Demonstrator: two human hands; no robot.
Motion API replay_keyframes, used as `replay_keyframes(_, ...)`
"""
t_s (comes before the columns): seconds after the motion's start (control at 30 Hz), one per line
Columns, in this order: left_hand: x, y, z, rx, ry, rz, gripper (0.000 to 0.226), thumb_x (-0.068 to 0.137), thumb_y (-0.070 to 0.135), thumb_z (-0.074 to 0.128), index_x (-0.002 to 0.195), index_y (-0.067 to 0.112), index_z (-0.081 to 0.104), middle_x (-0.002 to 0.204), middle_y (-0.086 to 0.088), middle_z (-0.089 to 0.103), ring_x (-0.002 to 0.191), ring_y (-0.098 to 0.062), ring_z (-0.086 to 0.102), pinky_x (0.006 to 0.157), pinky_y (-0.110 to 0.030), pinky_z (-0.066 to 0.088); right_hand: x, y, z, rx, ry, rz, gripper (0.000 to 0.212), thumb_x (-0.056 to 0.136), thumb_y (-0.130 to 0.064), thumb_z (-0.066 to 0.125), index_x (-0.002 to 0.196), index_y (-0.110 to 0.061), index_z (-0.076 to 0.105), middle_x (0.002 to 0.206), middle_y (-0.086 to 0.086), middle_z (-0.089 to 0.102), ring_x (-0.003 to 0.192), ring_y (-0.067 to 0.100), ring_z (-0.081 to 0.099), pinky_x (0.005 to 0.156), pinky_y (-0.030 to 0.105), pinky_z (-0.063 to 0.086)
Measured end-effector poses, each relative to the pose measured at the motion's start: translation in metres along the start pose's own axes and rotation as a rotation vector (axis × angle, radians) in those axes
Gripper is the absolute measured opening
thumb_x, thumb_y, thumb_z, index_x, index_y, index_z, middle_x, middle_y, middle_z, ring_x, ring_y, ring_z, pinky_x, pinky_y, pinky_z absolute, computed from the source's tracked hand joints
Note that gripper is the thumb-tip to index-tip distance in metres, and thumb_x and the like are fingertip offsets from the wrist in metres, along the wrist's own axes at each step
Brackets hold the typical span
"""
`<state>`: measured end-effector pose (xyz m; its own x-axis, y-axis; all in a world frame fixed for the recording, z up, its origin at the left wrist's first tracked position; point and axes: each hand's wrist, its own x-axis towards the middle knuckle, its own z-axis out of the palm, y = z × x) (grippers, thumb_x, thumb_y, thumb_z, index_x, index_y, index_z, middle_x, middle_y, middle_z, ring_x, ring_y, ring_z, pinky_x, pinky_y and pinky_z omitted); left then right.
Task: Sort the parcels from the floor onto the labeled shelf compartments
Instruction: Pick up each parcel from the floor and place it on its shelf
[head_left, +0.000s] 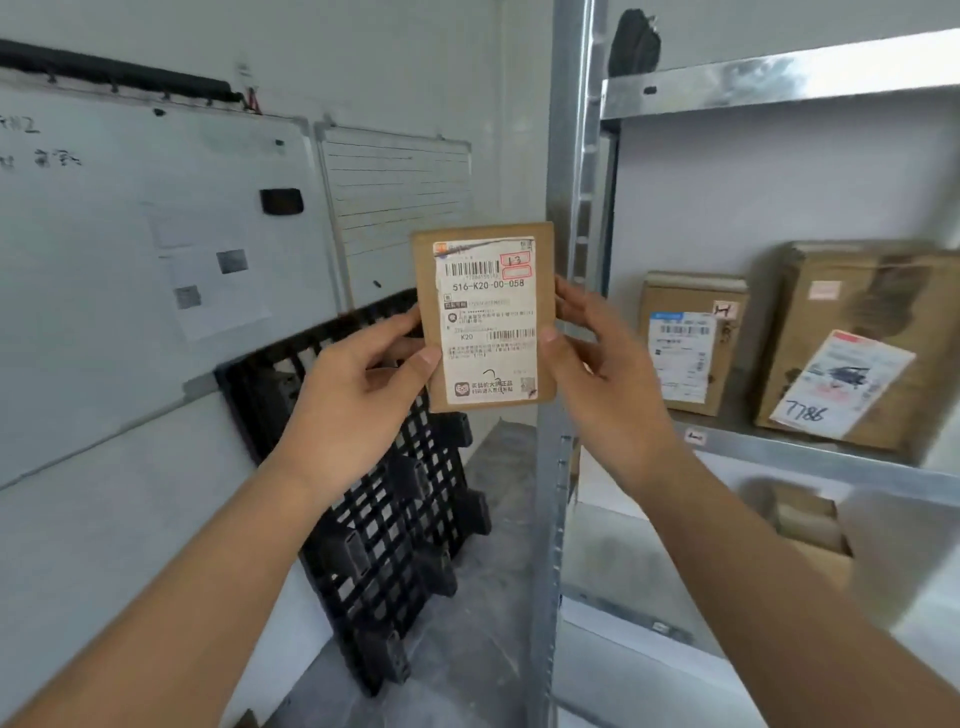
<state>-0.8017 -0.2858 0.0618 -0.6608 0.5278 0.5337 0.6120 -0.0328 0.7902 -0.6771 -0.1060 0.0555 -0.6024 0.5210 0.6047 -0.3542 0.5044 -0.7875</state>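
Parcel: small flat brown cardboard parcel (485, 317), upright, held up in the air just left of the shelf post (563, 260), label facing the camera.
Label: white shipping label (488, 325) covers most of the front; barcodes, "516-K20-00-058", "K20", 2 red-outlined boxes at top right w/ handwriting, blurred.
Left hand: left hand (358, 384) pinches the parcel's left edge, thumb on front, fingers curled behind.
Right hand: right hand (605, 358) pinches its right edge, thumb on front, fingers behind.
Shelf: metal shelf (779, 457), right of post; 2 brown boxes on it, smaller box (691, 343) nearer the post, bigger box (857, 343) beyond, marked "7786".
Lower level: blurred brown parcels (810, 519) below.
Room: black plastic pallet (374, 488) leans on wall left of post; whiteboard (156, 234) above it; grey floor (467, 623).
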Motion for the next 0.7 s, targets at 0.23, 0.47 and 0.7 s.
replay_keyframes(0.23,-0.029,0.031,0.074,-0.135,-0.214,0.033,0.043,0.099,0.014,0.067,0.138,0.031,0.064,0.110,0.006,0.078,0.102,-0.013,0.076,0.097,-0.041,0.059,-0.071,-0.015,-0.084,-0.191,0.218,0.065,0.042,0.107,-0.017,0.056,0.148,-0.027,0.055,0.130,-0.011,0.067,0.114,0.003,0.066,0.090,0.028,0.061)
replay_keyframes(0.47,-0.064,0.089,0.162,-0.265,-0.370,0.044,0.039,0.098,0.015,0.069,0.130,0.036,0.067,0.110,0.007,0.078,0.102,-0.012,0.076,0.096,-0.039,0.060,-0.137,-0.046,-0.185,-0.245,0.357,0.100,0.041,0.107,-0.020,0.058,0.147,-0.029,0.056,0.129,-0.005,0.068,0.115,0.009,0.067,0.084,0.019,0.059)
replay_keyframes(0.7,-0.116,0.158,0.272,-0.339,-0.436,0.064,0.035,0.096,0.015,0.072,0.117,0.042,0.070,0.105,0.012,0.079,0.106,-0.013,0.074,0.096,-0.044,0.060,-0.201,-0.072,-0.317,-0.329,0.388,0.144,0.042,0.106,-0.029,0.057,0.148,-0.036,0.054,0.135,-0.006,0.065,0.120,0.015,0.066,0.092,0.028,0.061)
